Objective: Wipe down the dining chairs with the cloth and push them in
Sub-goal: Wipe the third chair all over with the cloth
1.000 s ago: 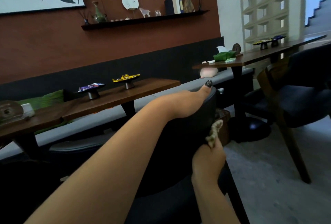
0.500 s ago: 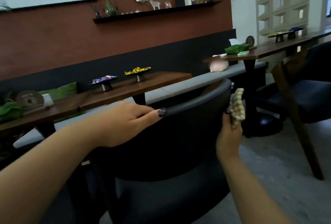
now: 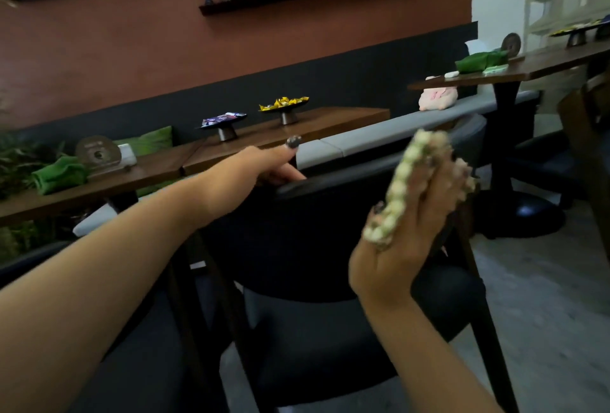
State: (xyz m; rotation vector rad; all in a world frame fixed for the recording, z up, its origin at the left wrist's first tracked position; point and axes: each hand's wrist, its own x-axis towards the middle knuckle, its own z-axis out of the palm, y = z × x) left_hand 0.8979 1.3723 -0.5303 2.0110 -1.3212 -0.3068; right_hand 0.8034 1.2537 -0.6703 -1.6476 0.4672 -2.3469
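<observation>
The dark chair (image 3: pixel 317 280) fills the lower centre of the frame, its back facing me. My left hand (image 3: pixel 264 165) has slid back along the top rail to mid-frame, fingers curled over it. My right hand (image 3: pixel 406 241) has lifted the cloth (image 3: pixel 406 181), pinched between fingers and thumb, to centre right. Wiping the backrest likely continues.

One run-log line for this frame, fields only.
left hand: grips chair backrest top | right hand: holds cloth against backrest | phase: wiping chair | not pushed in
</observation>
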